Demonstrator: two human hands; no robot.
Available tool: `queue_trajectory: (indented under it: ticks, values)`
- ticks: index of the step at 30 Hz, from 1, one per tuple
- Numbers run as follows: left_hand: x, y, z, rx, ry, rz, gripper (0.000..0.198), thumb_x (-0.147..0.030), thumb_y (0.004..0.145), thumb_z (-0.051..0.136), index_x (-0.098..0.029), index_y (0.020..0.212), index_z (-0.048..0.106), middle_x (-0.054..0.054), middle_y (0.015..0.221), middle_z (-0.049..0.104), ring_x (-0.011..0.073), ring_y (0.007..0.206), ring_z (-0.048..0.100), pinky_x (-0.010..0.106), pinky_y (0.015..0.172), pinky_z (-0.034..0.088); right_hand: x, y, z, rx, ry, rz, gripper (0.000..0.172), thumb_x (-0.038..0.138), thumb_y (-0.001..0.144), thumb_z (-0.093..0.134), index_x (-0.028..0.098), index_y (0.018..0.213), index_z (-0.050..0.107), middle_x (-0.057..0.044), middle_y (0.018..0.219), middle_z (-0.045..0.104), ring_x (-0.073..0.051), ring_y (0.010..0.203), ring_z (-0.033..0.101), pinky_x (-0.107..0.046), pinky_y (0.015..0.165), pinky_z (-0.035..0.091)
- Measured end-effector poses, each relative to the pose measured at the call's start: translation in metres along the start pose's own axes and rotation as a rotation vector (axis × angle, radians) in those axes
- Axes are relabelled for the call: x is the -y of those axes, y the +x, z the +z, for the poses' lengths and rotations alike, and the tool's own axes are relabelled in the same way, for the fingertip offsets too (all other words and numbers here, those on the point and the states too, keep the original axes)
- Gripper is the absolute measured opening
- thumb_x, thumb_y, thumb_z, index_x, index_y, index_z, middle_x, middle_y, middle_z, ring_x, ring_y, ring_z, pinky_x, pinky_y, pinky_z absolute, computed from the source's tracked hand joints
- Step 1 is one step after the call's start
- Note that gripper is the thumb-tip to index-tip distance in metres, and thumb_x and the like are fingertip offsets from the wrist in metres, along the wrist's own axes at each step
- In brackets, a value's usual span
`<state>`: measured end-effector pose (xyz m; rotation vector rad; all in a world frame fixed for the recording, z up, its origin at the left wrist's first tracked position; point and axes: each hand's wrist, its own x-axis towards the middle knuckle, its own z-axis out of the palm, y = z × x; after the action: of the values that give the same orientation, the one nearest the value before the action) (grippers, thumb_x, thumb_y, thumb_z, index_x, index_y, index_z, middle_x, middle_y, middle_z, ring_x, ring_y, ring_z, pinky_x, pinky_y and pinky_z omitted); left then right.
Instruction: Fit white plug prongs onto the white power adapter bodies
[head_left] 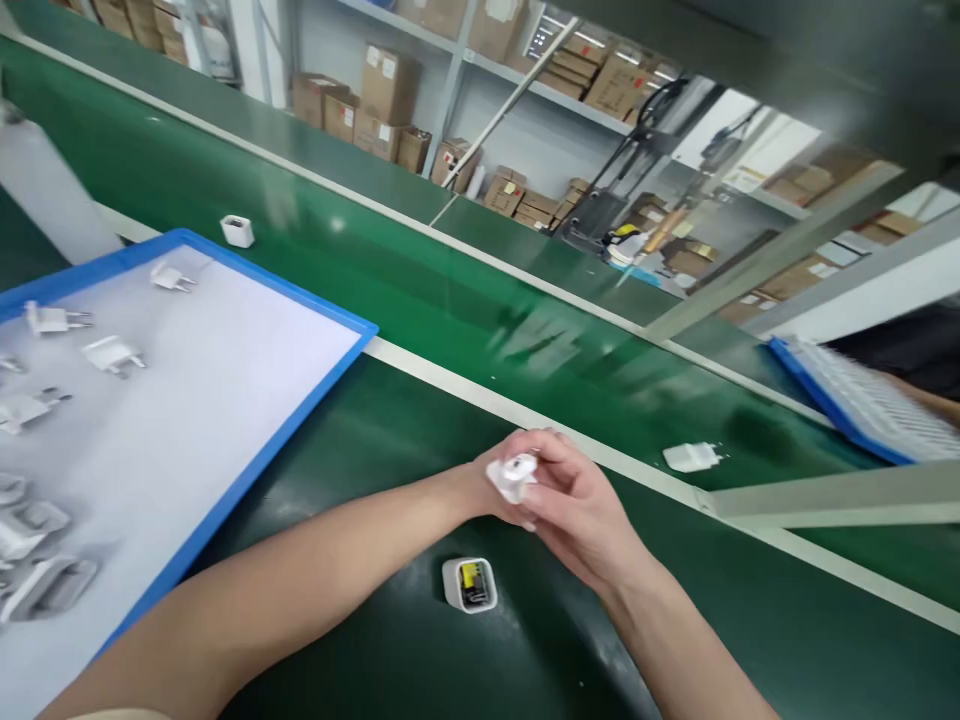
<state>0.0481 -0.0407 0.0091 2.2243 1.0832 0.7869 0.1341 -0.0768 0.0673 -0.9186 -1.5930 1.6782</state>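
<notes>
Near the middle of the view, my right hand [583,500] pinches a small white plug cover [511,478] between thumb and fingers. My left hand [484,488] meets it there, close against the cover, its fingers mostly hidden behind the cover and the right hand. Below both hands, a white charger housing [469,585] stands on the dark green bench with its opening up; a yellow part and dark components show inside it. To the left, several white plug covers with pins [114,354] lie in a blue-rimmed white tray [292,290].
A green conveyor belt [435,290] crosses behind a pale rail. On it sit another white housing [238,231] and a white charger with pins [691,457]. A metal post [840,505] stands at right. Beyond are a blue-edged tray [840,410], part of a person's arm, and shelved cardboard boxes [390,85].
</notes>
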Motion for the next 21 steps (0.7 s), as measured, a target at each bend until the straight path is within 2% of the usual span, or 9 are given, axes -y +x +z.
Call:
queue_trajectory:
  ticks: [2,5,7,9,12,14,18,21]
  values:
    - [-0.001,-0.002,0.001,0.037,-0.007,0.019,0.03,-0.044,0.088,0.062,-0.018,0.101,0.064,0.005,0.094,0.065,0.0229,0.088,0.063,0.036,0.084,0.057,-0.012,-0.028,-0.036,-0.174,0.055,-0.038,0.027,0.04,0.08,0.083,0.022,0.092,0.067,0.001,0.076,0.06,-0.01,0.057,0.052,-0.023,0.049,0.044]
    - [0.0,-0.005,0.005,0.067,-0.037,-0.036,0.032,-0.039,0.092,0.061,-0.015,0.113,0.058,0.011,0.11,0.067,0.0268,0.103,0.065,0.04,0.091,0.054,-0.037,-0.053,-0.075,-0.436,0.032,-0.142,0.025,0.034,0.079,0.085,0.024,0.092,0.066,0.001,0.075,0.065,-0.011,0.061,0.061,-0.025,0.058,0.053]
    - [0.002,-0.007,0.009,0.063,-0.092,-0.095,0.034,-0.036,0.096,0.06,-0.014,0.122,0.054,0.014,0.12,0.067,0.0283,0.112,0.064,0.04,0.095,0.052,-0.052,-0.06,-0.091,-0.574,-0.051,-0.162,0.028,0.031,0.075,0.088,0.024,0.092,0.067,-0.001,0.086,0.071,-0.015,0.07,0.068,-0.031,0.07,0.059]
    - [0.004,-0.008,0.012,0.069,-0.187,-0.119,0.047,-0.037,0.095,0.064,-0.016,0.134,0.048,0.012,0.128,0.068,0.0277,0.117,0.065,0.038,0.098,0.051,-0.063,-0.062,-0.098,-0.648,-0.117,-0.165,0.029,0.033,0.074,0.089,0.024,0.092,0.068,-0.003,0.097,0.074,-0.018,0.083,0.072,-0.036,0.083,0.06]
    - [0.006,-0.009,0.013,0.096,-0.3,-0.125,0.072,-0.037,0.089,0.074,-0.024,0.15,0.037,0.006,0.134,0.068,0.026,0.123,0.065,0.037,0.103,0.049,-0.07,-0.062,-0.096,-0.652,-0.171,-0.204,0.023,0.034,0.076,0.087,0.025,0.088,0.07,-0.004,0.108,0.073,-0.021,0.103,0.07,-0.038,0.095,0.058]
    - [0.005,-0.009,0.012,0.137,-0.319,-0.128,0.083,-0.038,0.086,0.076,-0.029,0.155,0.031,0.003,0.137,0.068,0.0263,0.125,0.064,0.037,0.104,0.049,-0.071,-0.061,-0.093,-0.604,-0.206,-0.211,0.019,0.034,0.078,0.086,0.026,0.088,0.072,-0.004,0.109,0.07,-0.021,0.105,0.068,-0.037,0.095,0.057]
    - [0.0,-0.011,0.008,0.232,-0.299,-0.137,0.091,-0.041,0.086,0.074,-0.032,0.161,0.022,0.003,0.139,0.066,0.0286,0.121,0.067,0.038,0.1,0.052,-0.075,-0.063,-0.089,-0.528,-0.324,-0.212,0.015,0.037,0.086,0.079,0.028,0.096,0.072,-0.004,0.108,0.066,-0.021,0.101,0.067,-0.038,0.091,0.056]
    - [-0.003,-0.013,0.006,0.23,-0.3,-0.124,0.091,-0.042,0.087,0.071,-0.029,0.161,0.021,0.005,0.141,0.065,0.0285,0.123,0.066,0.037,0.099,0.052,-0.077,-0.066,-0.089,-0.494,-0.458,-0.225,0.013,0.035,0.091,0.074,0.029,0.101,0.071,-0.005,0.11,0.065,-0.022,0.103,0.066,-0.039,0.092,0.054]
